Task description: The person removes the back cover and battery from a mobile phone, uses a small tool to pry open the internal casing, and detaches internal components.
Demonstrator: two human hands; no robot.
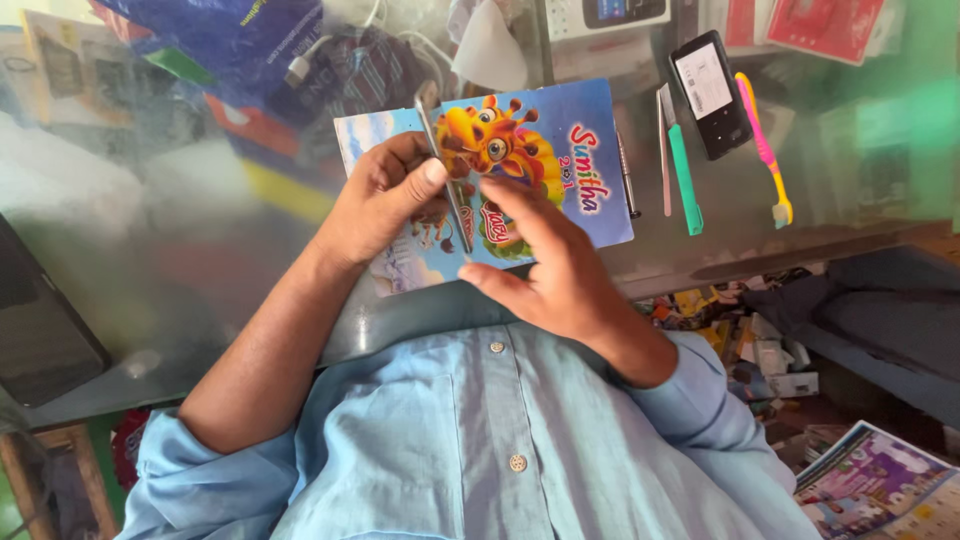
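Note:
A blue booklet with a cartoon giraffe on its cover lies on the glass counter in front of me. My left hand pinches a thin grey metal strip between thumb and fingers, and the strip stands edge-on across the cover. My right hand grips the booklet's near edge, fingers on the cover and thumb at the rim. Its index finger reaches toward the strip's lower part. My light blue shirt fills the bottom of the view.
Right of the booklet lie a dark pen, slim metal tweezers, a green-handled tool, a black phone and a pink toothbrush. A dark tablet sits at the left edge. Cables and packets crowd the far side.

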